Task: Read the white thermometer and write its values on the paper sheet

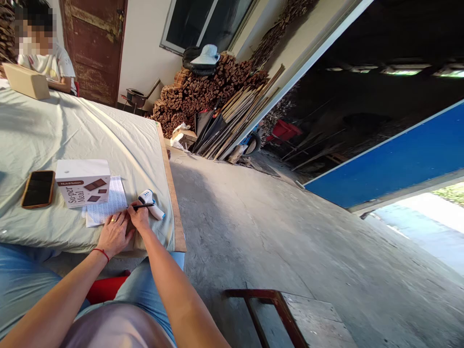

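Observation:
My right hand [139,218] is closed around a dark pen [143,206], its tip at the lower right edge of a sheet of paper [103,212] covered in small writing. Beside it my left hand [114,234] lies flat, fingers stretched out, at the paper's lower edge; it wears a ring and a red wrist cord. A white box [84,181] printed "Super Meal" stands on the paper's upper left part. Just right of the pen lies a white and blue handheld thermometer-like device [152,204].
A phone [38,189] lies left of the box on the cloth-covered table [108,140], whose wooden edge [175,212] is at the right. Across it sits another person behind a cardboard box [27,81]. A wooden chair [279,314] stands at lower right; stacked firewood [174,104] lines the wall.

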Tool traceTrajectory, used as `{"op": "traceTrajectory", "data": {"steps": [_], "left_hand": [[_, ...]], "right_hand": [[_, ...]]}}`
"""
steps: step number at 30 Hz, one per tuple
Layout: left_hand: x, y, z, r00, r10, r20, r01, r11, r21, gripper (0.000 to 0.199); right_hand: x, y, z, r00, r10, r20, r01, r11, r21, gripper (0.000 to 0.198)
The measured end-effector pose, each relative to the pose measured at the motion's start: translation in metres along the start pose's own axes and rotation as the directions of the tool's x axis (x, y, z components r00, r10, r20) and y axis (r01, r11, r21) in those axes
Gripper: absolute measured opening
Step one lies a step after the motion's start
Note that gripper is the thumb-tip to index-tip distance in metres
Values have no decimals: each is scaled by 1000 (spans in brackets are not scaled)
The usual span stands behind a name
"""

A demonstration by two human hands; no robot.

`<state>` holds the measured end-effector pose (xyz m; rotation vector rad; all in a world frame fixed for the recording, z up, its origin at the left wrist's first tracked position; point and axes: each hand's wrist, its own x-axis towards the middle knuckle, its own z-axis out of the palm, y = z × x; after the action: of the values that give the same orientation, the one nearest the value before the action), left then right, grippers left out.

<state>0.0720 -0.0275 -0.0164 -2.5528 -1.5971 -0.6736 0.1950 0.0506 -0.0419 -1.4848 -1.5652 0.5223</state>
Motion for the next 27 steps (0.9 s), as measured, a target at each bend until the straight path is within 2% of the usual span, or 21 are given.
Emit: {"op": "traceTrajectory", "data": {"steps": [7,10,14,17,19,21,23,25,26,27], "left_hand": [[0,0,0,1000,0,-8,0,1000,-27,41],[-9,-12,-5,1000,17,6,-17,1000,-19,37],[-31,-51,-23,998,-50,-37,49,999,-8,35],[-43,-90,-42,994,-98,-42,97,994,-42,35],[-47,-114,-51,982,-188,-32,185,979,-86,36],[-46,-134,-57,934,-349,-81,337,933,-129,35],[-42,-150,-59,834,-524,-173,496,849,-180,38],[-35,-161,-59,745,-629,-223,582,776,-242,57],[-31,-164,-59,736,-640,-222,583,765,-272,66],[-27,-167,-59,751,-628,-203,563,770,-298,73]], "right_hand": [[-2,1,-1,996,-49,-69,52,998,35,8],[-3,0,-6,993,-78,-88,75,997,-34,11],[-2,-7,-16,989,-143,-50,129,968,-214,18],[0,-20,-21,986,-156,61,167,927,-335,21],[-1,-31,-21,977,-143,159,199,879,-434,22],[-3,-43,-19,966,-117,232,222,837,-501,21],[-7,-52,-17,952,-101,288,248,805,-539,20],[-11,-57,-16,939,-94,331,273,789,-551,21],[-13,-58,-17,931,-97,351,287,789,-543,21],[-14,-58,-18,923,-104,371,301,796,-525,21]]}}
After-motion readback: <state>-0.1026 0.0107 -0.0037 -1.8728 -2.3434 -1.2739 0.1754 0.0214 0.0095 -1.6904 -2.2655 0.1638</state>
